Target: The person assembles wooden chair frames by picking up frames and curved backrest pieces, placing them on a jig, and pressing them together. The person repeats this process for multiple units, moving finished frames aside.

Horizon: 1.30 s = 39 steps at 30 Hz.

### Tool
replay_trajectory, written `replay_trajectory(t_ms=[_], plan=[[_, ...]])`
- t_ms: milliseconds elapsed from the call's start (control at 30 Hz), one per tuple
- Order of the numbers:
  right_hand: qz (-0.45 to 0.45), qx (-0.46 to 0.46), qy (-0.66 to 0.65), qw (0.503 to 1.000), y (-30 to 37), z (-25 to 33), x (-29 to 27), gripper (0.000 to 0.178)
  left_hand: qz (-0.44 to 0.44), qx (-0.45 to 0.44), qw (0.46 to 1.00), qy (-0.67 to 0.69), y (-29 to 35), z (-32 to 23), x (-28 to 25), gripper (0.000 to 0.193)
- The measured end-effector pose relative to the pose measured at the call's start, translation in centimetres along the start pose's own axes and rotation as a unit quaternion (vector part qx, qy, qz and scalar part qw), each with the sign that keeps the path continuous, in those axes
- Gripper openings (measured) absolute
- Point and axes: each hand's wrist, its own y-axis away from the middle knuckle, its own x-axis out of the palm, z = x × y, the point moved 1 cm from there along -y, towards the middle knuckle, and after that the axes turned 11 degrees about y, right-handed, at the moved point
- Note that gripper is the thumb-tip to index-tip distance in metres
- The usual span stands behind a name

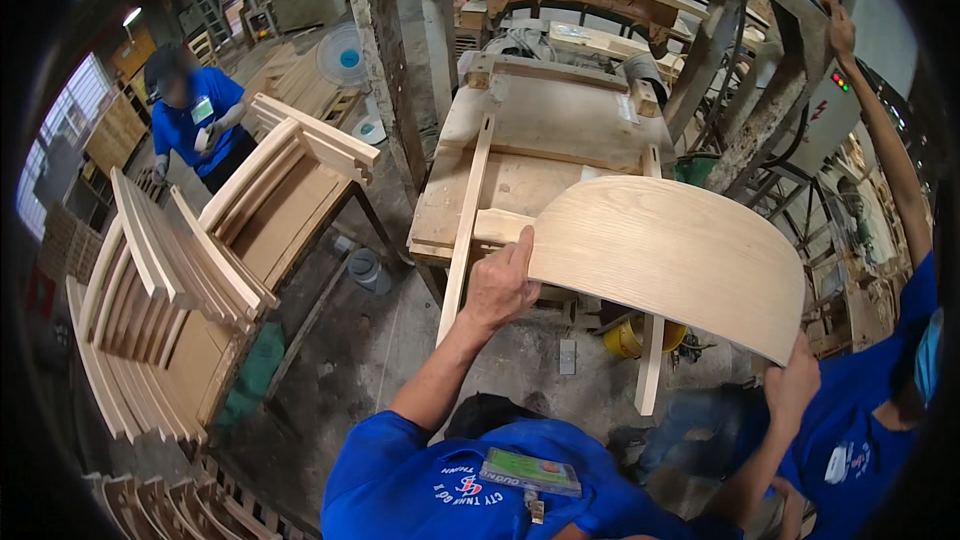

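A curved-edged light wooden panel (670, 255) is held up and tilted in front of me. My left hand (503, 280) grips its left corner, with the thumb on the upper face. My right hand (792, 380) is closed on its right corner, and some of those fingers are hidden. Beneath and beyond the panel is a wooden work table (440, 210) with a board on top. Two wooden rails, the left rail (468, 230) and the right rail (650, 365), stick out toward me from the table. The panel covers part of the right one.
Curved wooden parts (150, 280) are stacked on a bench at left. A co-worker (205, 115) stands behind it. At right, another person's raised hand (840, 30) touches the machine frame (770, 90). A yellow bucket (625, 338) and a grey bucket (368, 270) stand on the floor.
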Motion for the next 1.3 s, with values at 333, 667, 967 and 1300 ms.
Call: replay_trajectory(t_ms=[333,667,967,1300], plan=[[-0.039,-0.100,-0.175,0.979,-8.8,5.3,9.9,0.048,-0.069,-0.132,0.989,-0.007,-1.3,3.9,-1.4,0.065],[-0.115,-0.148,-0.174,0.967,-22.7,14.4,12.7,0.057,0.014,-0.119,0.991,-0.055,-11.8,19.6,2.8,0.068],[-0.067,-0.113,-0.024,0.991,-38.7,24.4,19.3,0.041,-0.021,-0.134,0.989,-0.053,-26.1,30.4,6.6,0.050],[-0.156,-0.135,-0.187,0.961,-38.3,28.0,24.7,0.040,-0.009,-0.178,0.981,-0.073,-26.0,33.8,9.1,0.047]])
